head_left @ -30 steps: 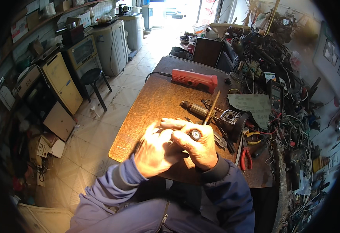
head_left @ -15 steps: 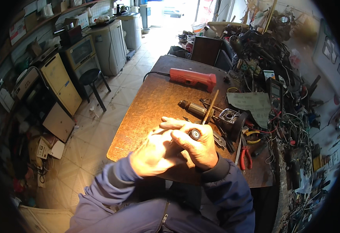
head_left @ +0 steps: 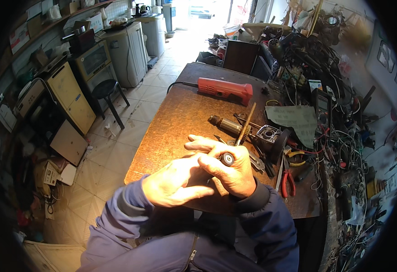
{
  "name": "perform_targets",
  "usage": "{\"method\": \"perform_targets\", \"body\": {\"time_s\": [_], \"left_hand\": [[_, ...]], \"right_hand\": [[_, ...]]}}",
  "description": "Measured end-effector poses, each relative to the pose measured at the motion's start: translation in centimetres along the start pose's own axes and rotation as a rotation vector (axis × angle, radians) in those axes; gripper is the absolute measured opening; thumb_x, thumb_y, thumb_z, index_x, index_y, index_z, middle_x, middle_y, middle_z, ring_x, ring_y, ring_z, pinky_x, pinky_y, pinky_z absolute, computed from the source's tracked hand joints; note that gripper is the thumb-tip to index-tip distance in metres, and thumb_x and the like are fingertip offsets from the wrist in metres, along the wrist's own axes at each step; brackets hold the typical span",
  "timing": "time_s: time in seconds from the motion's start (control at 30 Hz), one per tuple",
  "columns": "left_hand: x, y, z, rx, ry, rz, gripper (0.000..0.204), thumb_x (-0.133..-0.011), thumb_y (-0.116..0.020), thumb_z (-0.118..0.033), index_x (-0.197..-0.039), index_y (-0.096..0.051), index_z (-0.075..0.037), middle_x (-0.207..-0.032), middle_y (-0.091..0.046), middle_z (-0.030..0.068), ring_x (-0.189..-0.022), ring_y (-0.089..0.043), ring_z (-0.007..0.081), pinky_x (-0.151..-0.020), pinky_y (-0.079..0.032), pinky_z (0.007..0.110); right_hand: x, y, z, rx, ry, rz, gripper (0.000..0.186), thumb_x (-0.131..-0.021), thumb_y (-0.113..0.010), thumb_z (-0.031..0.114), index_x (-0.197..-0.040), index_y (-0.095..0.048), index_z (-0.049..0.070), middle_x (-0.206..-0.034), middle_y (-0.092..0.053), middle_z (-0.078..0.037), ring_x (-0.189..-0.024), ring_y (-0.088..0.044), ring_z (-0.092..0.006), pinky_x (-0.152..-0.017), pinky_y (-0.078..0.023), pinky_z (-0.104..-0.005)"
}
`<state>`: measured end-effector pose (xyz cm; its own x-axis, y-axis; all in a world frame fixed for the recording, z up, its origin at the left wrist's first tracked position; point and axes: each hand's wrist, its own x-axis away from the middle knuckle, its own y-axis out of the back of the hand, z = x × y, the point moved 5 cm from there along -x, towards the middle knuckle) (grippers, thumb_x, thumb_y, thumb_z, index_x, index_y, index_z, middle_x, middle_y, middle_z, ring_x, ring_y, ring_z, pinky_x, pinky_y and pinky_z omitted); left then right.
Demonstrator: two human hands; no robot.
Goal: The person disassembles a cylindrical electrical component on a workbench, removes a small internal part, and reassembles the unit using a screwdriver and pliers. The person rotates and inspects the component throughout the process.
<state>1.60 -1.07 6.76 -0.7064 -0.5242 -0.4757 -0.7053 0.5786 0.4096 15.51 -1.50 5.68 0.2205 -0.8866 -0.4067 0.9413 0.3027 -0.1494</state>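
Observation:
My right hand (head_left: 232,170) is closed around a dark cylinder (head_left: 227,159) whose round end, with a pale ring at its centre, points up at me; its exact kind is not clear. Close against it, my left hand (head_left: 173,179) has its thumb stretched out and apart, while its fingertips are hidden behind the right hand. Both hands are over the near edge of the wooden table (head_left: 162,136). Just beyond them lie a motor armature (head_left: 228,126), a thin wooden-looking stick (head_left: 247,122) and a metal gear housing (head_left: 267,133).
A red power tool body (head_left: 225,90) with a cord lies at the table's far side. Red-handled pliers (head_left: 288,183), a multimeter (head_left: 322,108) and a paper sheet (head_left: 294,121) are on the right, beside tangled wires and parts. A black stool (head_left: 107,90) stands on the floor to the left.
My left hand has shifted slightly to the left, and its thumb has stretched out. My right hand keeps its hold on the dark cylinder almost in place.

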Motion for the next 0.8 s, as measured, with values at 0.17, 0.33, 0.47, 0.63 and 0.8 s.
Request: {"method": "perform_targets", "body": {"time_s": [0.17, 0.33, 0.47, 0.63, 0.8], "left_hand": [[0.8, 1.5, 1.9, -0.108, 0.123, 0.025, 0.034, -0.083, -0.081, -0.008, -0.115, -0.07, -0.008, -0.111, -0.072, 0.0145, -0.105, -0.07, 0.0307, -0.102, -0.049, 0.046], [1.8, -1.0, -0.3, -0.677, -0.002, -0.339, 0.039, -0.078, -0.08, -0.018, -0.116, -0.07, -0.011, -0.106, -0.073, 0.0114, -0.103, -0.07, 0.0343, -0.108, -0.04, 0.065], [0.8, -0.2, 0.9, -0.128, 0.133, -0.076, 0.037, -0.082, -0.078, -0.014, -0.118, -0.069, -0.009, -0.107, -0.072, 0.0152, -0.101, -0.069, 0.037, -0.101, -0.05, 0.05], [0.7, 1.4, 1.9, -0.038, 0.091, 0.039, 0.035, -0.08, -0.083, -0.011, -0.112, -0.071, -0.006, -0.108, -0.073, 0.0148, -0.1, -0.071, 0.0306, -0.093, -0.053, 0.045], [2.2, -1.1, 0.2, -0.605, 0.029, -0.287, 0.04, -0.074, -0.083, -0.019, -0.112, -0.071, -0.012, -0.103, -0.074, 0.0094, -0.104, -0.07, 0.0332, -0.111, -0.033, 0.07]], "right_hand": [[0.0, -0.4, -0.2, -0.034, 0.018, 0.042, 0.007, -0.092, -0.074, 0.004, -0.09, -0.073, -0.002, -0.121, -0.072, -0.025, -0.133, -0.057, -0.0391, -0.111, -0.043, -0.052], [0.1, -0.2, -0.3, -0.061, -0.036, -0.014, 0.007, -0.092, -0.073, 0.002, -0.093, -0.072, -0.006, -0.123, -0.072, -0.025, -0.136, -0.055, -0.038, -0.113, -0.042, -0.0508], [0.0, 0.0, 0.0, -0.047, -0.049, 0.023, 0.009, -0.092, -0.075, 0.008, -0.09, -0.074, 0.0, -0.126, -0.07, -0.026, -0.137, -0.054, -0.0434, -0.116, -0.039, -0.0553], [0.0, 0.0, 0.0, -0.013, -0.008, 0.079, 0.008, -0.094, -0.072, 0.004, -0.09, -0.073, -0.003, -0.123, -0.072, -0.023, -0.137, -0.055, -0.0391, -0.113, -0.04, -0.0516], [0.0, 0.0, -0.2, 0.01, 0.024, 0.033, 0.009, -0.093, -0.073, 0.006, -0.088, -0.074, -0.002, -0.121, -0.074, -0.023, -0.134, -0.057, -0.0411, -0.115, -0.038, -0.0534]]}}
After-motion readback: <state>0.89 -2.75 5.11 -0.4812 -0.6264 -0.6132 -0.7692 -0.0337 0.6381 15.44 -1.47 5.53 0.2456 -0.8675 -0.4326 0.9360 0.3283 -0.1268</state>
